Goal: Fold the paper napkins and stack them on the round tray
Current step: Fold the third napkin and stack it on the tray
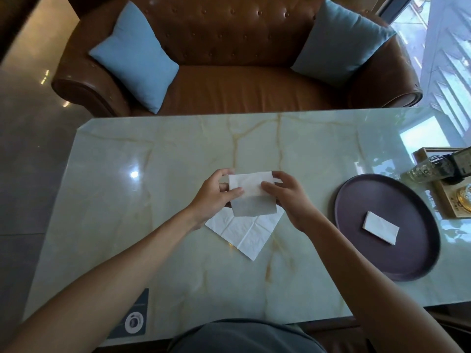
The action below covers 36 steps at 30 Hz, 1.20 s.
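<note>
A partly folded white paper napkin (251,194) is held above the middle of the marble table (153,200). My left hand (214,197) pinches its left edge and my right hand (288,197) pinches its right edge. Beneath it an unfolded white napkin (244,233) lies flat on the table, turned like a diamond. To the right sits the dark round tray (407,250), with one folded napkin (381,227) lying near its centre.
A wooden box (448,200) with a glass bottle (428,168) stands at the table's right edge behind the tray. A brown leather sofa (242,80) with two blue cushions faces the far side. A small card (135,319) lies near the front left edge.
</note>
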Each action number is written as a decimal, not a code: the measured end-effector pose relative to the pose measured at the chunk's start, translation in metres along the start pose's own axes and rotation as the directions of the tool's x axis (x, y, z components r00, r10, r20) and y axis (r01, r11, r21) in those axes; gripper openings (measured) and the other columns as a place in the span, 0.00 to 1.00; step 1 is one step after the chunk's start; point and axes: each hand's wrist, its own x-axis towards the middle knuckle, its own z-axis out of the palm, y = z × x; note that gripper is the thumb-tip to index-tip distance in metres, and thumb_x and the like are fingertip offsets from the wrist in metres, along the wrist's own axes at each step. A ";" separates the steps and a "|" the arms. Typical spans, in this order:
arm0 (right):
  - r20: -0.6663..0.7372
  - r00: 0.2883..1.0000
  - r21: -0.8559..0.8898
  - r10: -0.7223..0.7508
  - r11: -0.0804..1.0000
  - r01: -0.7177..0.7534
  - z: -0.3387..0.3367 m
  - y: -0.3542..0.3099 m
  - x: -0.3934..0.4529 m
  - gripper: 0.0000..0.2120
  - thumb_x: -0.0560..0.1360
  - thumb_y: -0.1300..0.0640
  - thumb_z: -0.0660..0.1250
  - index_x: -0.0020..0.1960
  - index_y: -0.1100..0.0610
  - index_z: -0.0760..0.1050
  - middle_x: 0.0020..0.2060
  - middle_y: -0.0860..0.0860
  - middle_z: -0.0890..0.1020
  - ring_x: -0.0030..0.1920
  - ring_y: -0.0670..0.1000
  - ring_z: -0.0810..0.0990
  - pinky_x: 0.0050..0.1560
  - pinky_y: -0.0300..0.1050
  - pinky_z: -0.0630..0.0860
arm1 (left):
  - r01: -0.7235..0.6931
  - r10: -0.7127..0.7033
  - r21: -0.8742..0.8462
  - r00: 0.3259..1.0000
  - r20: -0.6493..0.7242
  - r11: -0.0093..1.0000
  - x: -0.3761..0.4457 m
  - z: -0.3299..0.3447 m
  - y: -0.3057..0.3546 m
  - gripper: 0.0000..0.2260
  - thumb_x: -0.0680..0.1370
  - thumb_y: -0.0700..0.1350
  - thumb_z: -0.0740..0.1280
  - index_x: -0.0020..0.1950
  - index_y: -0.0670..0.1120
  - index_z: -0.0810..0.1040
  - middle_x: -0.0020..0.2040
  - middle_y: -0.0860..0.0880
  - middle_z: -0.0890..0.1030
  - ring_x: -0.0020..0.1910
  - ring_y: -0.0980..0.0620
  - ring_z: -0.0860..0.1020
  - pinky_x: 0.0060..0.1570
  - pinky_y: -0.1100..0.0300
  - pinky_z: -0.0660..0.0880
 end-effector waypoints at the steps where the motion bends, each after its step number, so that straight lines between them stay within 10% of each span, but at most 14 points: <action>1: -0.022 1.000 -0.021 0.005 1.000 -0.005 0.001 0.001 -0.001 0.16 0.79 0.61 0.71 0.66 0.58 0.75 0.51 0.56 0.87 0.46 0.51 0.87 0.42 0.41 0.81 | 0.002 -0.001 0.014 1.000 -0.004 1.000 -0.001 -0.001 -0.003 0.24 0.78 0.40 0.72 0.71 0.49 0.67 0.52 0.43 0.87 0.47 0.48 0.85 0.50 0.54 0.82; 8: -0.045 0.983 -0.316 -0.177 0.936 0.154 0.004 0.003 -0.008 0.14 0.78 0.62 0.68 0.61 0.48 0.79 0.34 0.56 0.78 0.31 0.48 0.71 0.35 0.43 0.68 | -0.092 0.094 0.071 0.995 -0.020 0.993 -0.003 -0.006 -0.007 0.12 0.80 0.38 0.69 0.62 0.49 0.80 0.46 0.39 0.84 0.43 0.48 0.80 0.48 0.53 0.80; 11: -0.015 0.977 -0.458 -0.214 0.870 0.184 0.007 0.000 -0.011 0.10 0.79 0.63 0.67 0.54 0.55 0.85 0.43 0.60 0.85 0.41 0.60 0.80 0.44 0.51 0.75 | -0.095 0.100 0.176 0.995 -0.022 0.980 -0.003 -0.008 -0.007 0.07 0.80 0.41 0.69 0.53 0.50 0.86 0.46 0.36 0.81 0.45 0.48 0.77 0.50 0.52 0.75; 19: 0.111 0.982 -0.526 -0.154 0.829 0.189 0.013 -0.006 -0.016 0.21 0.74 0.67 0.73 0.66 0.59 0.79 0.62 0.54 0.82 0.61 0.55 0.81 0.67 0.50 0.75 | -0.111 0.097 0.313 0.993 0.060 0.943 -0.003 -0.018 -0.005 0.18 0.70 0.36 0.77 0.58 0.48 0.84 0.52 0.47 0.86 0.49 0.47 0.84 0.58 0.47 0.79; 23: 0.087 0.974 -0.564 -0.211 0.795 0.222 0.022 -0.003 -0.016 0.17 0.74 0.69 0.72 0.62 0.61 0.80 0.59 0.57 0.82 0.58 0.58 0.81 0.64 0.57 0.77 | -0.134 0.140 0.320 0.990 0.004 0.938 -0.004 -0.023 -0.009 0.12 0.73 0.39 0.77 0.54 0.49 0.85 0.52 0.37 0.84 0.45 0.50 0.81 0.57 0.44 0.79; 36: 0.082 0.976 -0.691 -0.204 0.694 0.203 0.019 -0.002 -0.015 0.05 0.78 0.54 0.73 0.44 0.53 0.82 0.40 0.47 0.81 0.39 0.44 0.77 0.42 0.44 0.72 | -0.179 0.110 0.353 0.973 0.205 0.918 -0.003 -0.039 -0.013 0.05 0.78 0.49 0.72 0.53 0.52 0.85 0.54 0.52 0.82 0.54 0.57 0.82 0.58 0.61 0.76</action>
